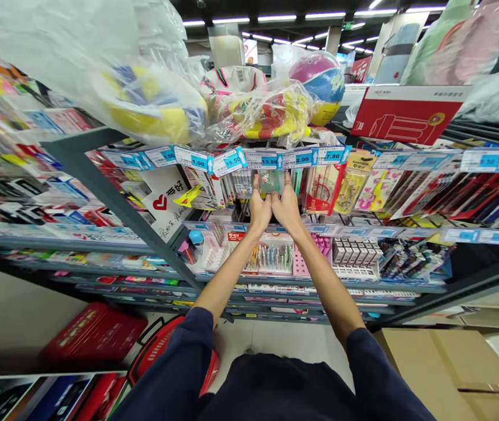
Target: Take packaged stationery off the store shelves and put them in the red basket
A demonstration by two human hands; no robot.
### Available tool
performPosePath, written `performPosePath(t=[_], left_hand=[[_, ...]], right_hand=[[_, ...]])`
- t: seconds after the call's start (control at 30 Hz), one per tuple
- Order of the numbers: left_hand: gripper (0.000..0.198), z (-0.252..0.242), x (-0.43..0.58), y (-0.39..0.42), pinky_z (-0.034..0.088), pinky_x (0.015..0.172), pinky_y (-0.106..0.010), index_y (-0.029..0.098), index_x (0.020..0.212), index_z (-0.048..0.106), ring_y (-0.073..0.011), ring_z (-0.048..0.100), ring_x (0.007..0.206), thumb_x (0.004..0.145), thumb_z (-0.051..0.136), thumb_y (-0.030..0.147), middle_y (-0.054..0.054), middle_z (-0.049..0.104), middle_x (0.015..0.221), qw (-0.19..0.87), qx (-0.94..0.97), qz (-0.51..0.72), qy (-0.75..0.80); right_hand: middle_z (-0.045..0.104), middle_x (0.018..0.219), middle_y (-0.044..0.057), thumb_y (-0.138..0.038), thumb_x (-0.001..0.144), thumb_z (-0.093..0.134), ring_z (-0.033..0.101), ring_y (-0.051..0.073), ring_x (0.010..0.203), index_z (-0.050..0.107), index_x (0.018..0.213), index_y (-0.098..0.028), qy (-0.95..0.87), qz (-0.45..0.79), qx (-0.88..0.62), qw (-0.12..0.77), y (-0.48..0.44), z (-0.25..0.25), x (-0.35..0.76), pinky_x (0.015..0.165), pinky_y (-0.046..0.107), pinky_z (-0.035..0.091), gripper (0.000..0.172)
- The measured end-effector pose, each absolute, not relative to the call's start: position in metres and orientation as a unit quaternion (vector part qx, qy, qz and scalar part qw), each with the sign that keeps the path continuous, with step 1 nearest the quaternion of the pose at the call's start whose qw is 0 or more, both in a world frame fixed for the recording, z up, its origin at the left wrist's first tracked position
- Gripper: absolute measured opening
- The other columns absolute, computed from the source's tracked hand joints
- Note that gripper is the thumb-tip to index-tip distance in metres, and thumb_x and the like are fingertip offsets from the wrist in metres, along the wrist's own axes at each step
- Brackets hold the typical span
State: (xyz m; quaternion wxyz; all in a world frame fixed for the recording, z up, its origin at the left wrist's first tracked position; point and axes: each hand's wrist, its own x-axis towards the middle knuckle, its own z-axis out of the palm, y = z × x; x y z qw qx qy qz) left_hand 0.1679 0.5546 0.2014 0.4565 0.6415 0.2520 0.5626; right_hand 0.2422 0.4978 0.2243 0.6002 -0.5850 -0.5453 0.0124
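Both my arms reach forward to a shop shelf. My left hand and my right hand together grip a small clear packet with greenish contents, held up just under the row of blue price tags. The fingers of both hands curl around the packet's lower edge and sides. Hanging packs of stationery flank the packet on both sides. Below my wrists stand trays of pens and erasers.
Plastic-wrapped balls lie on the top shelf. A red box sits at the upper right. A red shopping basket rests on the floor at lower left, a cardboard box at lower right. A grey shelf post slants at left.
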Motion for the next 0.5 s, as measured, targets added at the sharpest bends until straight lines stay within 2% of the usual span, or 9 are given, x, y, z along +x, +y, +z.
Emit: performPosePath(t=[0.1,0.3,0.5], left_hand=[[0.076,0.208,0.170,0.561,0.024,0.129,-0.037,0.026,0.160,0.028,-0.0212,0.041,0.149,0.093,0.062,0.026,-0.004,0.049,0.157,0.450,0.642,0.567,0.254],[0.075,0.212,0.176,0.573,0.022,0.129,-0.034,0.026,0.159,0.030,-0.0180,0.032,0.153,0.091,0.059,0.015,-0.005,0.040,0.163,0.422,0.638,0.604,0.223],[0.073,0.207,0.166,0.565,0.027,0.128,-0.039,0.026,0.156,0.035,-0.0206,0.034,0.153,0.090,0.064,0.021,-0.006,0.040,0.163,0.436,0.622,0.621,0.192]], right_hand=[[0.054,0.151,0.017,-0.023,0.093,0.045,0.057,0.027,0.135,0.033,0.156,-0.009,-0.539,0.012,-0.592,0.599,0.508,0.231,0.244,0.121,0.045,0.038,0.065],[0.059,0.144,0.017,-0.032,0.100,0.042,0.064,0.026,0.124,0.037,0.152,-0.012,-0.510,0.001,-0.600,0.616,0.524,0.238,0.248,0.118,0.047,0.041,0.056],[0.068,0.131,0.017,-0.037,0.101,0.042,0.069,0.024,0.110,0.036,0.152,-0.010,-0.501,-0.005,-0.581,0.641,0.514,0.231,0.235,0.106,0.041,0.051,0.058]])
